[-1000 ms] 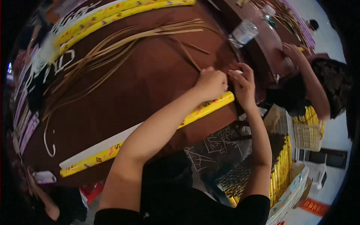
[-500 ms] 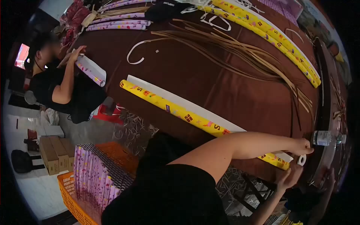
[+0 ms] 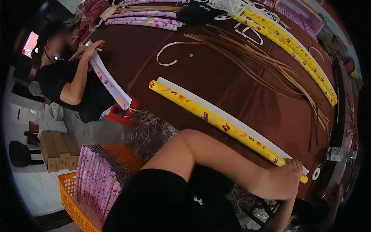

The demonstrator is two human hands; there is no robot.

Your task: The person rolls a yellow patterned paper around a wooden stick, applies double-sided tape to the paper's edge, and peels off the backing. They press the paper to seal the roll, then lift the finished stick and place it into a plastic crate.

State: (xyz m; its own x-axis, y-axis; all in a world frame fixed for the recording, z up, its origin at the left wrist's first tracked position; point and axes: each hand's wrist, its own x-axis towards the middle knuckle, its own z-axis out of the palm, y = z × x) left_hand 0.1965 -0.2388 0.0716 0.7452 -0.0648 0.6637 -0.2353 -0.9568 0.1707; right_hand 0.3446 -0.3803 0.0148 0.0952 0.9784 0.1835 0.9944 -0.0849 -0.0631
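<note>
A yellow printed roll of wrapping paper [image 3: 235, 134] lies slantwise along the near edge of the brown-covered table, its white inner edge [image 3: 228, 123] sticking out along the far side. My left hand [image 3: 282, 179] is closed around the roll's right end, fingers bent over the top. Behind it, my right forearm [image 3: 285, 216] comes up from below; the right hand is mostly hidden by the left, so its fingers cannot be made out. Just right of the hands sits a small white tape roll [image 3: 315, 174].
Brown strips [image 3: 266, 65] and more yellow rolls [image 3: 297, 46] lie farther back. A bottle [image 3: 334, 154] is at the right. On the left, a co-worker [image 3: 63, 77] handles a purple printed roll [image 3: 108, 83]. An orange crate [image 3: 73, 205] holds purple rolls [image 3: 94, 174].
My left hand has come back from beside the tape roll and bottle onto the roll's right end. The co-worker's purple roll now hangs more fully in view. The whole view has shifted slightly.
</note>
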